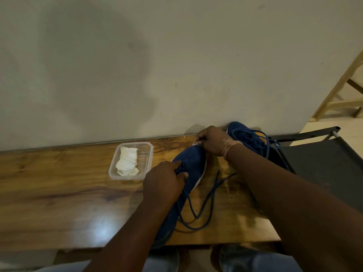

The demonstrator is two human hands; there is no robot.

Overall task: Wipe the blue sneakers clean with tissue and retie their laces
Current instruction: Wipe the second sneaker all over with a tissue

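My wooden counter [59, 193] sits against a plain, scuffed off-white wall [176, 55], a bright glare on its varnish. To my right stands a black chair [324, 154]; beyond it, a pale wooden frame [337, 95] on light floor [349, 132].

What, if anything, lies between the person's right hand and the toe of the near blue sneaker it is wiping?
Only the tissue. The right hand presses a small white tissue against the toe of the near blue sneaker; nothing else visibly intervenes. The left hand steadies that sneaker farther back, at the laces.
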